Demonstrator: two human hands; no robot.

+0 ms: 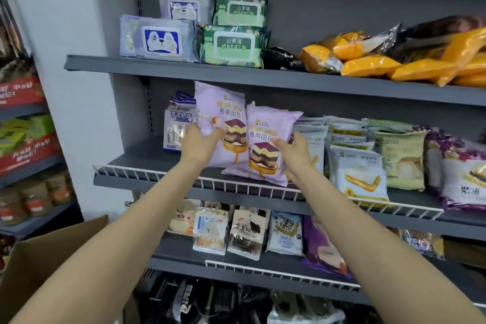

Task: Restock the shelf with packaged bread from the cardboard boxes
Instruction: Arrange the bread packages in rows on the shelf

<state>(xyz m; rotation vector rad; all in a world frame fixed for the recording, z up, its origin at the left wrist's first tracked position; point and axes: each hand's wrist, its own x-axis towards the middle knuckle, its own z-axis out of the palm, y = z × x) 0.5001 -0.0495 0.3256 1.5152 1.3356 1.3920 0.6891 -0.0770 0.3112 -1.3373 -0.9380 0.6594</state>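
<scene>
Two purple bread packets with a layered-cake picture stand on the middle shelf [147,158], behind its white wire rail. My left hand [198,143] grips the taller left packet [222,113] at its lower left edge. My right hand [295,148] holds the right edge of the shorter right packet [271,126], which leans forward over the rail. A cardboard box [52,250] stands at the lower left, its inside hidden.
White and pale packets [349,155] fill the middle shelf to the right; a blue-white packet [176,123] stands at the left. Wet-wipe packs [194,34] and orange bags [394,58] sit on the top shelf. More bread packets [244,234] line the lower shelf.
</scene>
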